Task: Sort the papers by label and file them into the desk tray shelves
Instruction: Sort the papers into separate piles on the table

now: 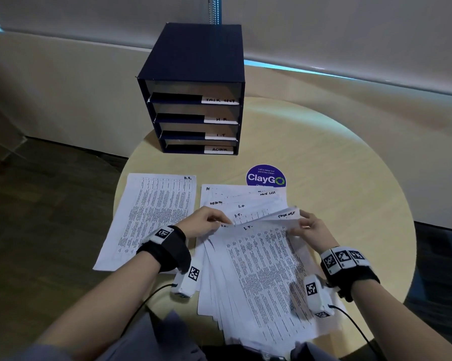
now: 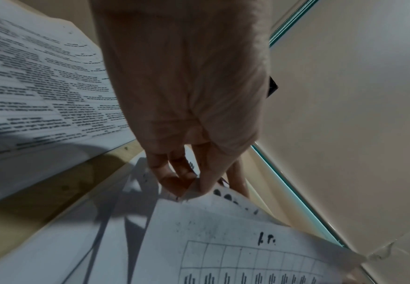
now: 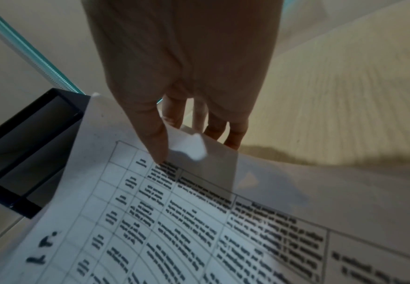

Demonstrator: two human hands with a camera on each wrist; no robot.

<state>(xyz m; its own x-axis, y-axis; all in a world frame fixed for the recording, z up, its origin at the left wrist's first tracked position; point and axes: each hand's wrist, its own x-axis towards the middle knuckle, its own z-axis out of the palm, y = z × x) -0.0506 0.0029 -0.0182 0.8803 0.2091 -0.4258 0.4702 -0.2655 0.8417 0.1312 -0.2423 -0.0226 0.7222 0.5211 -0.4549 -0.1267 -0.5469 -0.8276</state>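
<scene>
Both hands on the top I.T. sheet — left hand pinching its far-left corner, right hand its far-right — long axis running toward the tray, straight ahead across the table, the H.R. sheet parked nearer the left.

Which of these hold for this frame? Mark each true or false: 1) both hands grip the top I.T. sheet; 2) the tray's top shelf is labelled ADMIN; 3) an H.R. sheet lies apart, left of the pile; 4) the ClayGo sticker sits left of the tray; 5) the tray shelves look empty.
1) True: the left hand and right hand pinch the top corners of the I.T. sheet.
2) False: the top shelf of the desk tray reads TASK LIST; ADMIN is the lowest.
3) True: the H.R. sheet lies alone.
4) False: the ClayGo sticker is nearer the person, to the right.
5) True, as far as visible.
</scene>
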